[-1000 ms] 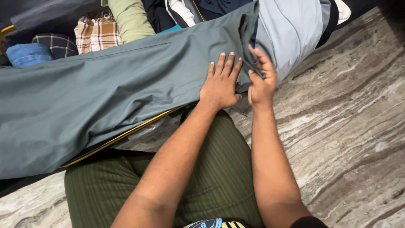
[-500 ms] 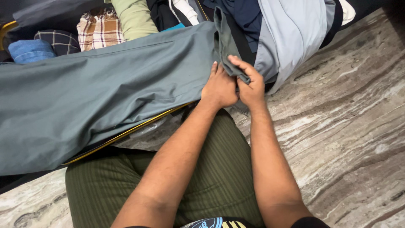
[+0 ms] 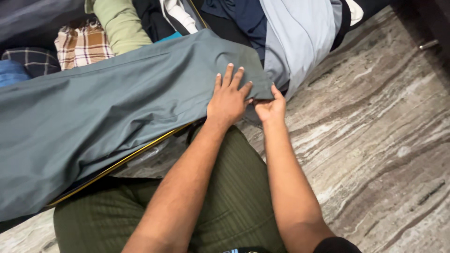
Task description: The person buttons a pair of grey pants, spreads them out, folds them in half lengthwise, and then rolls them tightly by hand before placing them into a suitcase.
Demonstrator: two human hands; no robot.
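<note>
Grey-green cloth over right hand fingertips

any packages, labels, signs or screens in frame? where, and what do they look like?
None in view: only the long grey-teal folded cloth garment under the left hand and pinched at its corner by the right hand, other folded clothes behind it, and the veined marble floor.

The left hand lies flat, fingers spread, on the grey-green trousers. Just right of it, the right hand pinches the trousers' corner. Beyond both hands lie folded clothes; marble floor spreads to their right.
</note>
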